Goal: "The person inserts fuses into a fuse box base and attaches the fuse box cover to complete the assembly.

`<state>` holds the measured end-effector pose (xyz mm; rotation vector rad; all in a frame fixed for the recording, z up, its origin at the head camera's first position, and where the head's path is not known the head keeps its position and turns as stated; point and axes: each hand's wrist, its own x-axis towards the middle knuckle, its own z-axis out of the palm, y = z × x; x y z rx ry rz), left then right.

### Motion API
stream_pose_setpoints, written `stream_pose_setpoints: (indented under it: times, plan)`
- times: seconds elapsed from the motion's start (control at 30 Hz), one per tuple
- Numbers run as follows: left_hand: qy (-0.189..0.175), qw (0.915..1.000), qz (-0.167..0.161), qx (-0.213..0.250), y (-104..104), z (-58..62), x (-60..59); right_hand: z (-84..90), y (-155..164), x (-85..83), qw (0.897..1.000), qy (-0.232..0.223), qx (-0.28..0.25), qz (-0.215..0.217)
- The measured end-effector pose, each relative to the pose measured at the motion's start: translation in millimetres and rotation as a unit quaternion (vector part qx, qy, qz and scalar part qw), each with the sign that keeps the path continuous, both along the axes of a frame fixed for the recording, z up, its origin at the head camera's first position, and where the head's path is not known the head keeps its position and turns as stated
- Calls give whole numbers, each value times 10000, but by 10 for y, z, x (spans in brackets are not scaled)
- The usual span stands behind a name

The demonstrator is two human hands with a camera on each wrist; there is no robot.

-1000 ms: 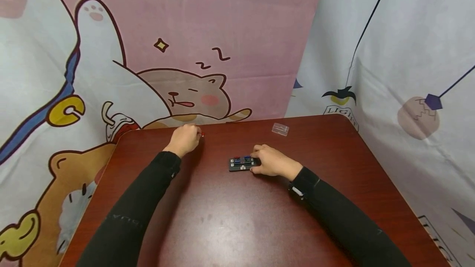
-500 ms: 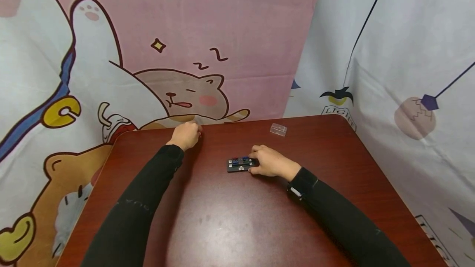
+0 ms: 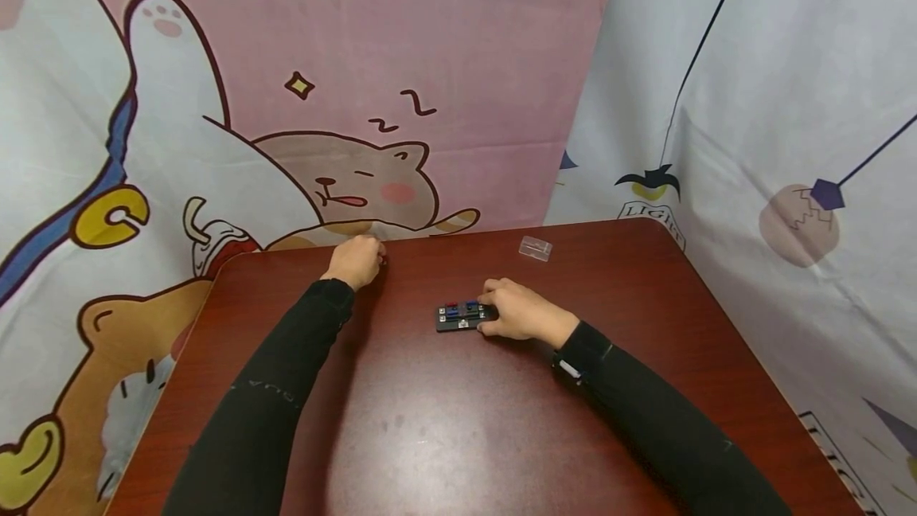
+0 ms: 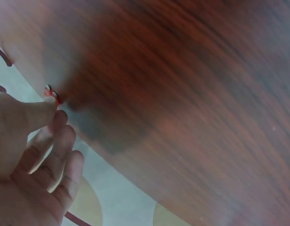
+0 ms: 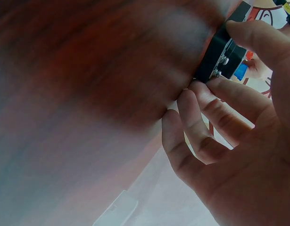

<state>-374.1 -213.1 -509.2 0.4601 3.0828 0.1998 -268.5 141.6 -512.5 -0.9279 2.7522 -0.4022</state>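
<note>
Two hands work on the table [image 3: 458,420]. Right hand [image 3: 521,310] grips the black fuse block [image 3: 458,315] at table centre, steadying it. Left hand [image 3: 356,259] pinches a small red part [image 4: 52,94], possibly a fuse, near the far edge.

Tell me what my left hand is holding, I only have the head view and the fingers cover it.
Observer: The left wrist view shows your left hand pinching a tiny red piece between thumb and forefinger, at the table's far edge.
Operator: And the right hand?
Observer: The right wrist view shows your right hand gripping the end of the black block, thumb on one side, fingertips on the other.
Operator: Anything behind that hand?
Observer: The same view shows the clear plastic cover lying on the table, apart from your hand.
</note>
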Motion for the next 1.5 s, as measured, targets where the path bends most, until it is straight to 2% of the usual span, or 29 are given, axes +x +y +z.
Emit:
stream_pose_setpoints:
  times: [0.33, 0.57, 0.8, 1.03, 1.23, 1.5]
  plan:
    - [58, 9999, 69, -54, -22, 12, 20, -12, -12, -7, 10000, -22, 0, -42]
    - [-71, 9999, 65, -91, -29, 21, 41, -16, -9, -9, 10000, -19, 25, -66]
    - [-40, 9999, -117, -111, -72, 9, 62, -7, -13, 0, 10000, -8, 40, -74]
    - [-122, 9998, -125, 106, -95, 18, 82, -17, -9, -2, 9999, -47, 45, -94]
    - [-14, 9986, -431, 292, -35, 94, 176, -22, -6, -1, 10000, 41, -31, -60]
    - [563, 9933, -965, 282, 160, 175, 344, -32, -11, -9, 10000, 83, -52, -20]
